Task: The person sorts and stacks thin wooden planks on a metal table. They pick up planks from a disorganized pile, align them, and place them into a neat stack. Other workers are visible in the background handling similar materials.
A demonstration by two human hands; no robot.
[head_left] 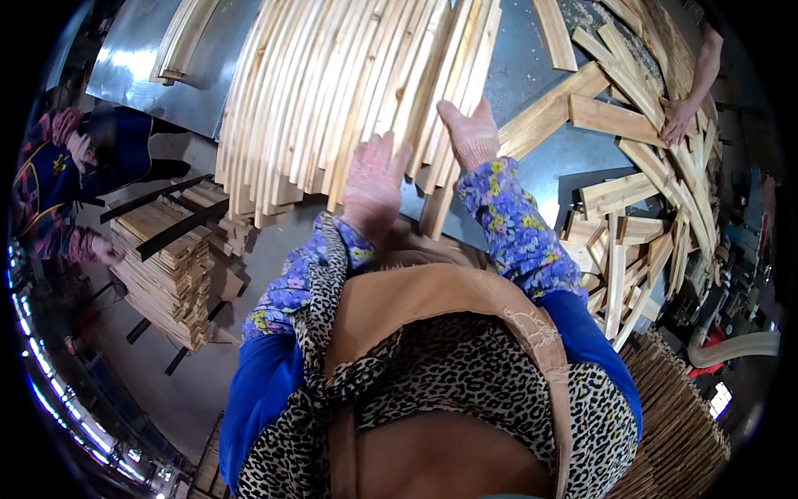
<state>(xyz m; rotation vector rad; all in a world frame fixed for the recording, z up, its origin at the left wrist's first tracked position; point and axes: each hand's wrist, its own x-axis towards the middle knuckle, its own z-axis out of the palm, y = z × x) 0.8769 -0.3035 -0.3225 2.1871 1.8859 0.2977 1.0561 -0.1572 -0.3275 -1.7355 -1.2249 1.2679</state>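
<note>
A wide row of long pale wooden strips (312,108), set side by side, lies on the metal table, with uneven near ends. Against those ends, right of the row's middle, rests my left hand (371,183), its fingers stretched forward. My right hand (472,140) is at the right side of the row, thumb and fingers apart, touching the outermost strips (465,75). Between my hands one strip (436,212) sticks out nearer to me than its neighbours. Neither hand is wrapped round a strip; the right fingertips are partly hidden.
A heap of loose boards (619,121) covers the table's right side, where another person's hand (680,121) touches it. A few strips (184,37) lie at the far left. A second person (62,170) stands left, beside a stack of boards (166,270) on the floor.
</note>
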